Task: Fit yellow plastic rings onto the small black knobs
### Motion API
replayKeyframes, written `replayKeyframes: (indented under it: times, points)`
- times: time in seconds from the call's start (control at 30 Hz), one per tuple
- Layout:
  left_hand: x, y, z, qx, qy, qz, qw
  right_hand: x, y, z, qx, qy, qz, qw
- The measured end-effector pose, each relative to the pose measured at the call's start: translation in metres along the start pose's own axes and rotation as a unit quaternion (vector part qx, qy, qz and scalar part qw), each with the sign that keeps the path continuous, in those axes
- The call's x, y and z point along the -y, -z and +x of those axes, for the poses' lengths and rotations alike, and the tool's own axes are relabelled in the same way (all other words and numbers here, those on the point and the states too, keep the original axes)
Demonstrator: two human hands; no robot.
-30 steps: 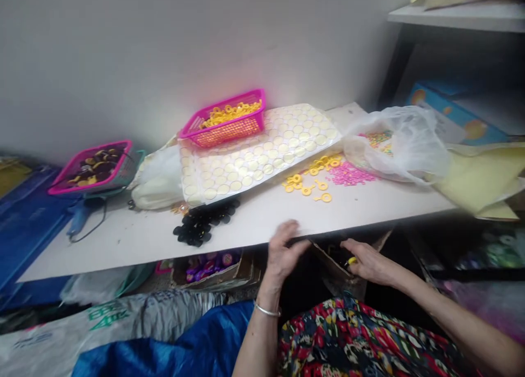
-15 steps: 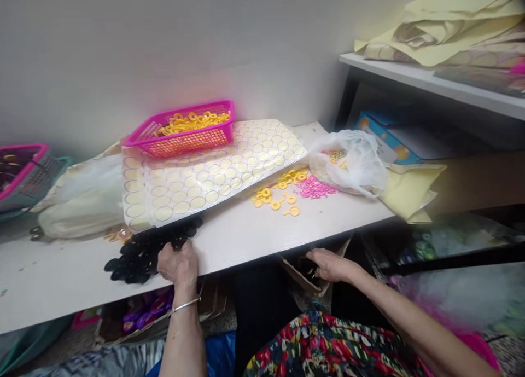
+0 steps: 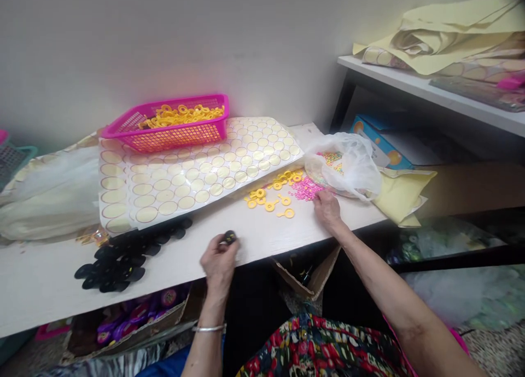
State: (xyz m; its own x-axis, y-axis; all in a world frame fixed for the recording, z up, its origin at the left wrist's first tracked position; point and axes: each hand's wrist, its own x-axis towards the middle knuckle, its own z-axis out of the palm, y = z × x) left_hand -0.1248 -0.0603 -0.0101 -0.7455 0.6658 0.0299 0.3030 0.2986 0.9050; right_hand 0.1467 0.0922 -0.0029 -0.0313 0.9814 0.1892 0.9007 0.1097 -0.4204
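My left hand (image 3: 219,260) is at the front edge of the white table (image 3: 254,236), fingers pinched round a small black round piece (image 3: 229,237). A heap of the same black pieces (image 3: 123,254) lies to its left. My right hand (image 3: 327,207) rests on the table beside a pile of small pink beads (image 3: 307,188), fingers curled down onto them; what it holds, if anything, is hidden. Loose yellow rings (image 3: 271,193) lie just left of the beads. A sheet of round stickers (image 3: 192,172) covers the table's middle.
A pink basket (image 3: 172,133) of yellow rings stands at the back. A clear plastic bag (image 3: 348,163) with coloured beads lies right of my right hand. A cardboard box (image 3: 314,278) sits under the table edge. A shelf (image 3: 430,87) with yellow paper stands at right.
My left hand came away from the black heap to the right with one black piece. My right hand rose from the box under the table onto the pink beads.
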Motion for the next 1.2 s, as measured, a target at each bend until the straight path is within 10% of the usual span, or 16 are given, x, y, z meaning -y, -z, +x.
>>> replayKeyframes:
  times: [0.33,0.9,1.2]
  points:
    - [-0.040,-0.096,-0.043,0.216,-0.166,-0.001,0.962,-0.029,0.005,0.002,-0.040,0.037,0.067,0.996]
    - [-0.042,-0.102,-0.043,0.226,-0.213,0.053,0.949,-0.029,0.009,0.004,0.006,0.041,-0.021,0.999]
    - [-0.041,-0.103,-0.043,0.224,-0.228,0.044,0.947,-0.004,0.022,-0.010,0.217,0.144,0.029,0.965]
